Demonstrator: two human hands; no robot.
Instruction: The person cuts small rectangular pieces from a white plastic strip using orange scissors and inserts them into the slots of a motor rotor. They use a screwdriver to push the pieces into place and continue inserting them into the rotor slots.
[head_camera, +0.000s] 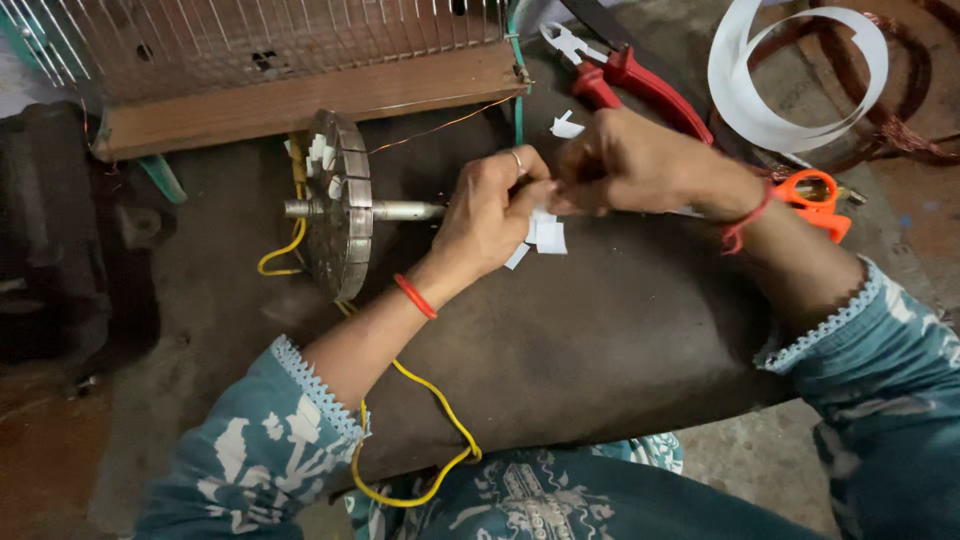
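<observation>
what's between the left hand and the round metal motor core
Only the core's bare steel shaft spans the gap between the left hand and the round motor core, above the dark work surface, in the head view.

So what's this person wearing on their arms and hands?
Both arms have teal sleeves with a white print and pale scalloped trim at the cuffs. The left hand has a ring on one finger and a red bangle at the wrist. The right hand has a red thread tied around its wrist.
</observation>
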